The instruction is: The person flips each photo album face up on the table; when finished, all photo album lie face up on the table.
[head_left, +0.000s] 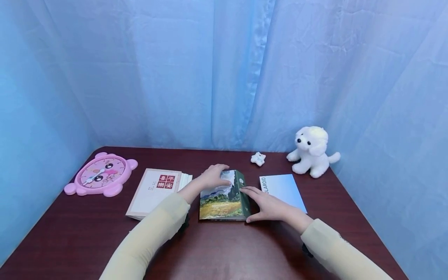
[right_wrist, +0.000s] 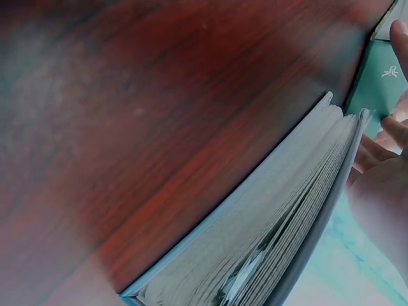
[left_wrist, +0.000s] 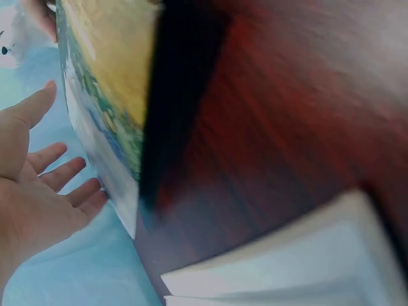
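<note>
A photo album point(head_left: 221, 203) with a painted landscape cover lies mid-table, its green spine point(head_left: 243, 190) facing right. My left hand point(head_left: 211, 177) is over the cover's far left part, fingers extended and thumb spread apart. In the left wrist view the left hand point(left_wrist: 38, 185) is beside the painted cover point(left_wrist: 105, 70), with no grip on it. On the other side, my right hand point(head_left: 267, 204) has its fingers and thumb spread along the spine. The right wrist view shows that hand point(right_wrist: 382, 185) close to the green spine point(right_wrist: 376, 83); whether it presses there I cannot tell.
Left of the album lies a cream album point(head_left: 148, 194) with red characters, and farther left a pink clock point(head_left: 101, 175). A blue-white Polaroid album point(head_left: 285, 190) is at the right. Behind are a small white star point(head_left: 258, 158) and a white plush dog point(head_left: 311, 151). Blue curtains point(head_left: 175, 77) enclose the table.
</note>
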The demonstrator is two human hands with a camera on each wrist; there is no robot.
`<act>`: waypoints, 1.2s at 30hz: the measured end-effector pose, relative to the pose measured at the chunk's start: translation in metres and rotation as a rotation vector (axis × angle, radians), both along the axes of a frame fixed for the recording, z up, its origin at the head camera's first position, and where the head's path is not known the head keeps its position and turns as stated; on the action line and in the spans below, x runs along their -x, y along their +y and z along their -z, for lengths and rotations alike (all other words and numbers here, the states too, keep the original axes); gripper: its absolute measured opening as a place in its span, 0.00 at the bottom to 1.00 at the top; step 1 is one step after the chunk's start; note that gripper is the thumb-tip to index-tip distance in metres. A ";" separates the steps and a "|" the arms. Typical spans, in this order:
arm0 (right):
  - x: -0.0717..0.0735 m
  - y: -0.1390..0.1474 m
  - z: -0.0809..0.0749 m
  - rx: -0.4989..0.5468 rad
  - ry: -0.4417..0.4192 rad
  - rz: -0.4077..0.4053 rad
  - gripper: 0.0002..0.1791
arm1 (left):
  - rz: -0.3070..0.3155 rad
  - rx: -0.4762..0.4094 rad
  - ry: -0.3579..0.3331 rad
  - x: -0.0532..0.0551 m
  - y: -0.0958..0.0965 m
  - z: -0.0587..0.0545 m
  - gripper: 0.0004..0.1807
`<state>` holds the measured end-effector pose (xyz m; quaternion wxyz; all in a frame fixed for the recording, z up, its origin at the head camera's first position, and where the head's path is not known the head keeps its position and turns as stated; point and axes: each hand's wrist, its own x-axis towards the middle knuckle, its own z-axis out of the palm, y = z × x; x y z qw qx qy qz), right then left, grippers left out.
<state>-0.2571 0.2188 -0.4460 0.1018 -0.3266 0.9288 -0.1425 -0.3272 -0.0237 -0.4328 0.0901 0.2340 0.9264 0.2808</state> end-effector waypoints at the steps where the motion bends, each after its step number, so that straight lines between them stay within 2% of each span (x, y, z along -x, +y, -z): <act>1: 0.000 0.000 0.000 0.002 -0.003 0.003 0.54 | 0.001 0.016 -0.011 0.001 0.002 -0.001 0.37; 6: 0.002 0.001 0.000 0.013 -0.012 0.011 0.54 | 0.018 0.119 -0.020 0.003 0.013 -0.006 0.37; 10: 0.004 0.000 -0.001 0.019 -0.020 0.011 0.54 | 0.016 0.142 -0.022 0.004 0.016 -0.007 0.38; 14: 0.005 0.000 -0.002 0.023 -0.014 0.014 0.54 | 0.032 0.116 -0.042 0.005 0.016 -0.009 0.39; 22: 0.004 -0.001 -0.005 0.024 0.051 -0.012 0.51 | 0.079 0.043 -0.055 0.006 0.009 -0.016 0.39; 30: 0.002 -0.003 -0.014 0.091 0.099 -0.035 0.49 | 0.037 -0.097 -0.075 0.012 -0.001 -0.013 0.35; 36: 0.001 -0.006 -0.019 0.127 0.104 -0.030 0.45 | 0.025 -0.143 -0.055 0.014 -0.006 -0.015 0.34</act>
